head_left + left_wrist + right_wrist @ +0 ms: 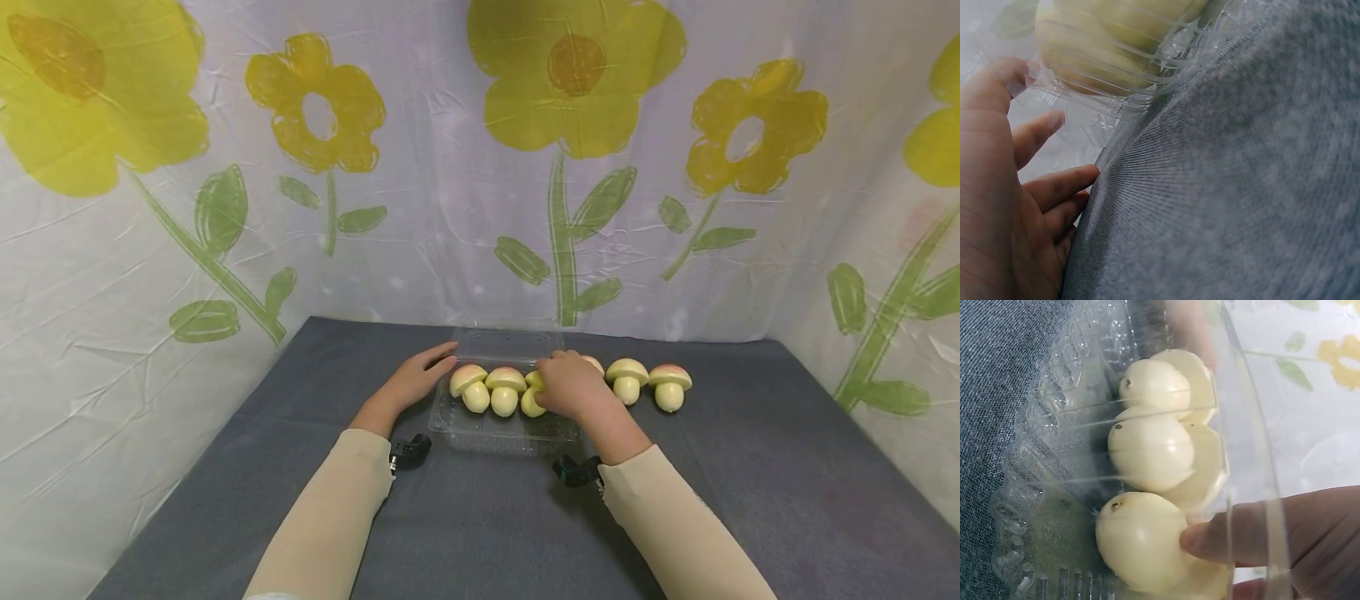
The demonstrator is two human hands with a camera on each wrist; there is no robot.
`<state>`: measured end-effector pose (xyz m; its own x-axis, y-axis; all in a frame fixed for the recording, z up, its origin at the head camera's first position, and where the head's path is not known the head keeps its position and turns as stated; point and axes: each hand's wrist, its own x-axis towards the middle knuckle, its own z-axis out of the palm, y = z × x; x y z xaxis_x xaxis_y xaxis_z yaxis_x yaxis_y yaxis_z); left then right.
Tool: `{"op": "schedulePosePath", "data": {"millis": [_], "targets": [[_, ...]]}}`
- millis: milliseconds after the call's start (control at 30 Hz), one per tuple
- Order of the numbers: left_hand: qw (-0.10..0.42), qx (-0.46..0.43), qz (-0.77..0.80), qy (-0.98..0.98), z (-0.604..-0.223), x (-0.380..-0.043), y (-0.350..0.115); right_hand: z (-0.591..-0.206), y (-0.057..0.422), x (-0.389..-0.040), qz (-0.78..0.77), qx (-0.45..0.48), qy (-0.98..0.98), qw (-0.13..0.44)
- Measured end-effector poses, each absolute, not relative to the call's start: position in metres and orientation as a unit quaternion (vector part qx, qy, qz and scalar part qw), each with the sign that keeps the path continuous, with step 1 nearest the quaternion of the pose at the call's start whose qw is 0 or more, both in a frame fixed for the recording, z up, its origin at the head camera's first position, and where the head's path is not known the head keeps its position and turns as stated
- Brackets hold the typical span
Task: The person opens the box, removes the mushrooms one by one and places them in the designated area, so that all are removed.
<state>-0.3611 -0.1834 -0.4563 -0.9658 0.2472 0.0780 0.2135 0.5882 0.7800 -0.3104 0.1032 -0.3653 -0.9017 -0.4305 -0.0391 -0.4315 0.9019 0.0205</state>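
Observation:
A clear plastic clamshell box lies on the table, its lid folded open at the back. In it, side by side, are two toy mushrooms with pinkish-cream caps, the left mushroom and the middle mushroom. My right hand reaches into the box and grips a third mushroom, thumb against its pale stem; the other fingers are mostly hidden. At the box's left side, my left hand has its fingers loosely extended, and a fingertip touches the clear edge in the left wrist view.
Right of the box stand more toy mushrooms: a middle one, an outer one, and one partly hidden behind my right hand. A dark grey cloth covers the table. Flower-printed curtains enclose its back and sides.

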Motion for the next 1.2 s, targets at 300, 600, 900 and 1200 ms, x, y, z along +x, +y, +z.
{"op": "schedulePosePath", "data": {"millis": [300, 600, 900, 1200], "targets": [[0.02, 0.127, 0.433, 0.892, -0.457, -0.361, -0.183, -0.364, 0.101, -0.308, 0.01, -0.218, 0.976, 0.01], [0.016, 0.121, 0.43, 0.894, -0.456, -0.359, -0.183, -0.359, 0.101, -0.305, 0.003, -0.212, 0.977, -0.004], [0.015, 0.132, 0.432, 0.892, -0.457, -0.36, -0.184, -0.353, 0.105, -0.304, -0.008, -0.223, 0.975, -0.018], [0.017, 0.132, 0.435, 0.89, -0.458, -0.364, -0.184, -0.338, 0.108, -0.294, -0.041, -0.235, 0.971, -0.032]]}}
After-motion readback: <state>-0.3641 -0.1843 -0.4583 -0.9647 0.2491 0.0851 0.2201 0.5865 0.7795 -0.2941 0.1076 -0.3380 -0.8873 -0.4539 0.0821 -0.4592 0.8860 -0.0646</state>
